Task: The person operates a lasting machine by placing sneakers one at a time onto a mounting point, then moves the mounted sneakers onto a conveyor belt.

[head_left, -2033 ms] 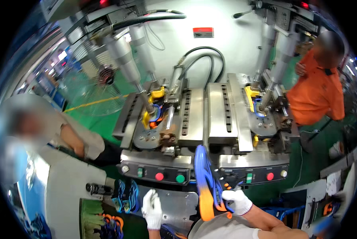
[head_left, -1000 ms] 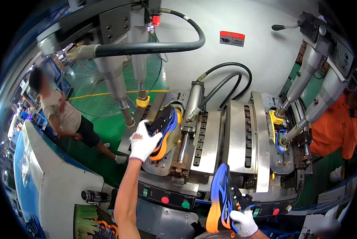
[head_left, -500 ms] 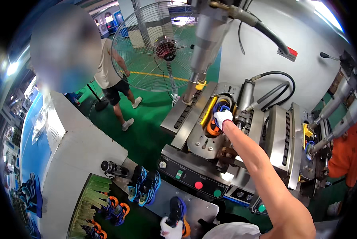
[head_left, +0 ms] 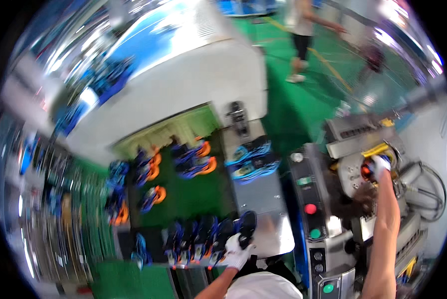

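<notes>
My left hand (head_left: 238, 253), in a white glove, is closed around a dark shoe (head_left: 247, 224) at the right end of a row of dark blue shoes with orange parts (head_left: 197, 236). Over at the machine (head_left: 352, 174), my right arm is stretched out. My gloved right hand (head_left: 381, 165) grips an orange and blue shoe (head_left: 367, 170) seated in the machine's round fixture. That hand covers much of the shoe, and motion blurs its fingers.
Two black and blue shoes (head_left: 253, 160) sit on a metal plate (head_left: 263, 199) beside a dark bottle (head_left: 239, 118). Several orange-soled shoes (head_left: 196, 158) rest on a green conveyor (head_left: 183, 192). A control panel (head_left: 310, 194) has red and green buttons. Someone (head_left: 301, 40) walks beyond, near a fan (head_left: 375, 57).
My view has swung left and tilted, bringing the conveyor and shoe row into sight. My right hand stays at the shoe in the machine. My left hand still holds a shoe.
</notes>
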The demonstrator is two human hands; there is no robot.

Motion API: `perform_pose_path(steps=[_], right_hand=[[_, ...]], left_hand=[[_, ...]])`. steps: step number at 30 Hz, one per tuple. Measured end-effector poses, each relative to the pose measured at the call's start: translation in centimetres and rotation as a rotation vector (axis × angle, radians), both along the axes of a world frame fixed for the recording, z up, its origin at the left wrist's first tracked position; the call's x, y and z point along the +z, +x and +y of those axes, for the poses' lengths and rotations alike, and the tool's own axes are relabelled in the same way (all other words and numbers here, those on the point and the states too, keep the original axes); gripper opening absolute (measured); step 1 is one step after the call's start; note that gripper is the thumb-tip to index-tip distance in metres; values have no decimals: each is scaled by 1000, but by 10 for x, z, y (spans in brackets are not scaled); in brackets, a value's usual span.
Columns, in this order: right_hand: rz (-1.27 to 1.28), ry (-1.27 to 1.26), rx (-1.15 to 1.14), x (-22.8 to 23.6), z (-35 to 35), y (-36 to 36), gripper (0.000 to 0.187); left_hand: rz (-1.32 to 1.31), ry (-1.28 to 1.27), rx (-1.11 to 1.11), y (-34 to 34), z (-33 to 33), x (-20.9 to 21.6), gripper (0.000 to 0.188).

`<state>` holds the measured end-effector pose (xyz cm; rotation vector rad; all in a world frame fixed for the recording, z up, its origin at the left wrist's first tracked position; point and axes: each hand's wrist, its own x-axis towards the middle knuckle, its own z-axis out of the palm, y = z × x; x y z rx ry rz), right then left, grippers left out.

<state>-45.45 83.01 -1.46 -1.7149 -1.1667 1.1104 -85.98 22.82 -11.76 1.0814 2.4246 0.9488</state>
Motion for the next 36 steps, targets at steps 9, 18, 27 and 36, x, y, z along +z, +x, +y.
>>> perform_pose_path(steps=[9, 18, 27, 36], right_hand=[[-803, 562, 321, 44, -401, -237, 88], [-1211, 315, 478, 18, -428, -268, 91], [-694, -162, 482, 6, -612, -316, 88], [-263, 77, 724, 27, -655, -369, 86]], left_hand=[[-243, 312, 101, -143, -72, 45, 63], [410, -59, 814, -468, -119, -37, 80], [709, -177, 303, -538, -170, -50, 37], [240, 192, -528, -299, -62, 151, 17]])
